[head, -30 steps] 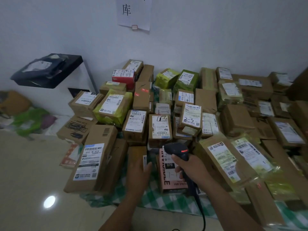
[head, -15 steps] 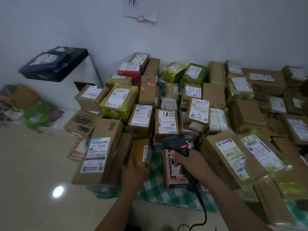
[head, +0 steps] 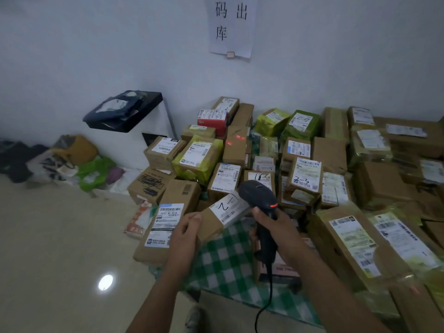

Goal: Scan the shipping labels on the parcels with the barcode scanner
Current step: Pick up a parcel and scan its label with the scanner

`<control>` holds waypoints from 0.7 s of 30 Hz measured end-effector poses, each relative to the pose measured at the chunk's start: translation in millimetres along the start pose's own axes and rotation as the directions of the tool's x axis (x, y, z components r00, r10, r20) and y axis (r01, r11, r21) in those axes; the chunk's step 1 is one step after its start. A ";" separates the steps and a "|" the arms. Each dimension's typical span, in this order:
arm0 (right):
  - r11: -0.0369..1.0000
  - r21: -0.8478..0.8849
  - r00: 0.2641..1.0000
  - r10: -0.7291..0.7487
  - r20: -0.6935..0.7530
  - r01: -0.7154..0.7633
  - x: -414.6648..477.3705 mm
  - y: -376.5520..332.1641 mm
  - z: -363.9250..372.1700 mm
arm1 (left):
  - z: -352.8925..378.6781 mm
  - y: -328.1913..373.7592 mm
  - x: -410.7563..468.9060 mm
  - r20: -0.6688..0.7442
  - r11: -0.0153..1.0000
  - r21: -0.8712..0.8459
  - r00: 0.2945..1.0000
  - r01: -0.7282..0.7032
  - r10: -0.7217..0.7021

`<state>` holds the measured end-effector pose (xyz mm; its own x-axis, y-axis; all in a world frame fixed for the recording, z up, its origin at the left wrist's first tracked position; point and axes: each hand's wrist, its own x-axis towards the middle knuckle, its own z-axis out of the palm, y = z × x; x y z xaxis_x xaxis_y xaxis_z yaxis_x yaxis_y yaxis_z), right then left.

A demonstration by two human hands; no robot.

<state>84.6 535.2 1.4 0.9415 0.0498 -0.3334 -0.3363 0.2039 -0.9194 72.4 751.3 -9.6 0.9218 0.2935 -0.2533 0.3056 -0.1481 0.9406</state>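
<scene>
Green-checked cloth [head: 223,255] spreads under my forearms, and the scanner's cable [head: 262,306] drops past my right wrist. My left hand [head: 185,234] has its fingers curled round the near end of a small brown parcel [head: 211,228]. It holds the parcel tilted so that the shipping label [head: 228,209], with a handwritten mark and a barcode, faces up. My right hand [head: 274,227] is wrapped round the grip of the black barcode scanner [head: 259,195]. The scanner's head sits just beside the label's far right corner, with a red light showing on its side. I cannot tell whether the beam falls on the barcode. Just left of my left hand lies a long carton [head: 182,193] with its own label. Beyond both hands the other parcels [head: 305,174] crowd in a heap back to the wall [head: 96,56], under a paper sign [head: 231,25]. I judge the job far from done: this one parcel is up for its scan, nothing marks a finished pile, and dozens of labels appear left.
</scene>
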 end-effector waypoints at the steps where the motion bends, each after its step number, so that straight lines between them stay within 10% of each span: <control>1: 1.000 0.025 1.000 -0.018 -0.005 0.018 0.1 -1.2 -0.8 | -1.2 6.3 -2.0 0.014 1.000 -0.017 1.000 0.002 -0.002; 5: 0.997 0.027 0.995 -0.071 -0.065 0.073 -2.3 -7.8 -2.3 | -2.8 21.0 -3.3 0.195 0.972 -0.219 0.980 0.087 -0.044; 9: 0.997 -0.023 0.975 -0.078 -0.206 0.075 -3.8 -16.8 -4.1 | -8.6 29.7 -1.0 0.385 0.996 0.022 0.920 -0.086 0.071; 21: 0.961 -0.255 0.992 -0.120 -0.029 0.109 -35.7 -42.8 -23.9 | -10.8 34.1 26.3 0.065 0.929 -0.370 0.997 -0.014 0.040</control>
<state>64.9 501.4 47.6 0.9740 -0.0030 -0.2266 -0.2265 -0.0480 -0.9728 104.5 764.1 18.3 0.9469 0.2255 -0.2291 0.1830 0.2080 0.9609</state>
